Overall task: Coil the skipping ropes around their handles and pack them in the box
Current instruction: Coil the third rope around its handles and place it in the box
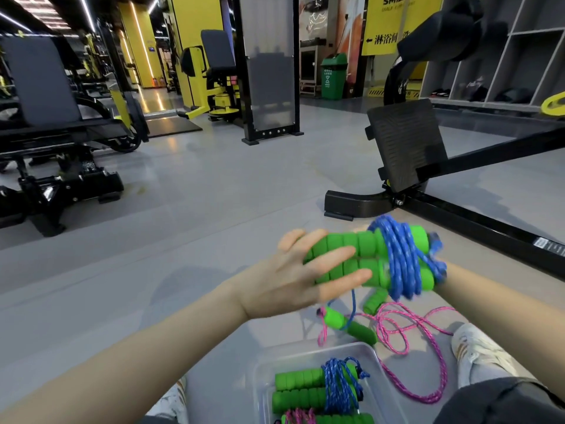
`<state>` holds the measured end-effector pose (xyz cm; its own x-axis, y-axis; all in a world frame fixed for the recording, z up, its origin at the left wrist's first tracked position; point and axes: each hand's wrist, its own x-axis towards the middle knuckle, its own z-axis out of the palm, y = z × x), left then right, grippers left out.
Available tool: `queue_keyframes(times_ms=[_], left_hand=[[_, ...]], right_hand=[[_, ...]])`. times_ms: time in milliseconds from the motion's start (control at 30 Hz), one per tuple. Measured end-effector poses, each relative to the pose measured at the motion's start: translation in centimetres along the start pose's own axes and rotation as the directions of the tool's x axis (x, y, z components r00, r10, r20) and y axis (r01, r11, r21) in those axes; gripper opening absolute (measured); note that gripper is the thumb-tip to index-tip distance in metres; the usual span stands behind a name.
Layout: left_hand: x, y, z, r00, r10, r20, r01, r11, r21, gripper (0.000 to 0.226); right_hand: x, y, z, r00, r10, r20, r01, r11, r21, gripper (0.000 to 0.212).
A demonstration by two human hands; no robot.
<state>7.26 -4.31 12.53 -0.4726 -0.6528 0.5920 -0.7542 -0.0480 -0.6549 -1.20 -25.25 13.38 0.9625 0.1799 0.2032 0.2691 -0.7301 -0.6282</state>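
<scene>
Blue-rope bundle mid-air, long axis L–R, green handles against L hand, fingers straight & spread; R hand hidden behind rope end, grip can't tell; box directly below, toward body.

A blue rope is wound tight round two green handles, which are held side by side up in the air. A pink rope is spread loose on the floor, near two more handles. In the clear box, a blue bundle and a pink bundle are laid flat.
</scene>
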Motion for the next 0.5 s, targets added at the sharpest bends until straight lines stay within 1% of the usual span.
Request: queue_keyframes(times_ms=[33,67,100,133,167,200,233,300,367,400,433,500], left_hand=[[0.0,-0.6,0.2,0.999,-0.039,0.010,0.038,0.999,0.026,0.035],[-0.3,-1.2,0.5,0.997,-0.075,0.020,0.074,0.995,0.060,0.035],[-0.7,-1.9,0.7,0.994,-0.107,0.029,0.104,0.990,0.099,0.035],[-1.3,-2.4,0.9,0.990,-0.131,0.043,0.124,0.983,0.136,0.036],[-1.9,-2.8,0.9,0.987,-0.147,0.060,0.135,0.976,0.171,0.037],[-2.4,-3.2,0.9,0.985,-0.158,0.077,0.139,0.969,0.206,0.038],[-2.9,-3.5,0.9,0.982,-0.166,0.093,0.140,0.961,0.239,0.040],[-3.4,-4.0,0.6,0.974,-0.191,0.121,0.150,0.946,0.288,0.042],[-3.8,-4.5,0.5,0.963,-0.229,0.143,0.175,0.932,0.316,0.044],[-4.1,-4.7,0.5,0.956,-0.239,0.167,0.176,0.929,0.324,0.045],[-4.5,-4.9,0.6,0.951,-0.238,0.199,0.163,0.929,0.331,0.045],[-5.2,-5.0,0.7,0.941,-0.199,0.275,0.101,0.938,0.331,0.045]], right_hand=[[-0.3,-0.3,1.1,0.993,0.068,0.093,-0.068,0.998,0.003,0.060],[-0.3,-1.2,1.4,0.994,0.106,0.025,-0.108,0.990,0.093,0.047],[0.3,-1.3,1.5,0.976,0.215,-0.035,-0.212,0.975,0.067,0.031],[0.7,-1.7,1.6,0.975,0.207,-0.077,-0.205,0.978,0.032,0.024],[1.0,-1.9,1.9,0.966,0.250,-0.063,-0.244,0.966,0.086,0.019],[1.0,-2.5,1.9,0.955,0.297,-0.010,-0.291,0.943,0.162,0.016],[1.1,-2.5,1.8,0.952,0.305,0.013,-0.302,0.936,0.179,0.014],[1.0,-3.3,1.4,0.936,0.326,0.135,-0.351,0.902,0.252,0.013],[1.0,-3.8,1.1,0.912,0.343,0.226,-0.392,0.891,0.229,0.015],[1.0,-3.9,0.9,0.906,0.342,0.250,-0.394,0.898,0.195,0.016],[1.1,-4.5,0.6,0.903,0.357,0.240,-0.399,0.904,0.154,0.016],[1.5,-5.3,-0.2,0.939,0.317,0.136,-0.326,0.944,0.045,0.015]])
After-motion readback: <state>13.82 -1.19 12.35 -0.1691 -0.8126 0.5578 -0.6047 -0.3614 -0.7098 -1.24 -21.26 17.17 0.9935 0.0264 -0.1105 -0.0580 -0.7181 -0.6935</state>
